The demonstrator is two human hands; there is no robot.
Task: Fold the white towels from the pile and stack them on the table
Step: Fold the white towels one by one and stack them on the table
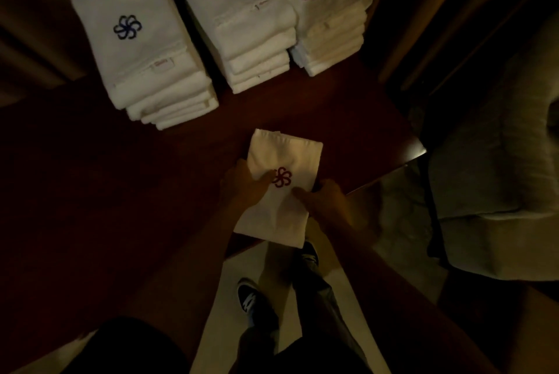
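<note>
Four lots of white towels on a dark wooden table [121, 192], dim light

- Item 1: folded towel [284, 153], single, red flower emblem [282, 177] facing up; lies at the near right part of the table, its near end overhanging the table edge
- Left hand [242, 184]: at the folded towel's left side, fingers laid out over its top, tips touching the emblem
- Right hand [325, 199]: at the folded towel's right edge, thumb on top, fingers curled round the edge, gripping it; the two hands are apart, one on each side of the emblem
- Item 2: left stack [136, 50], far left, blue emblem on top
- Item 3: middle stack [239, 13], far centre, red emblem on top, just beside item 4
- Item 4: right stack [323, 13], far right, red emblem on top
- Also present: grey bedding [499, 162] to the right of the table; dark shoes [252, 298] on a pale floor [242, 264] below the near edge
</note>
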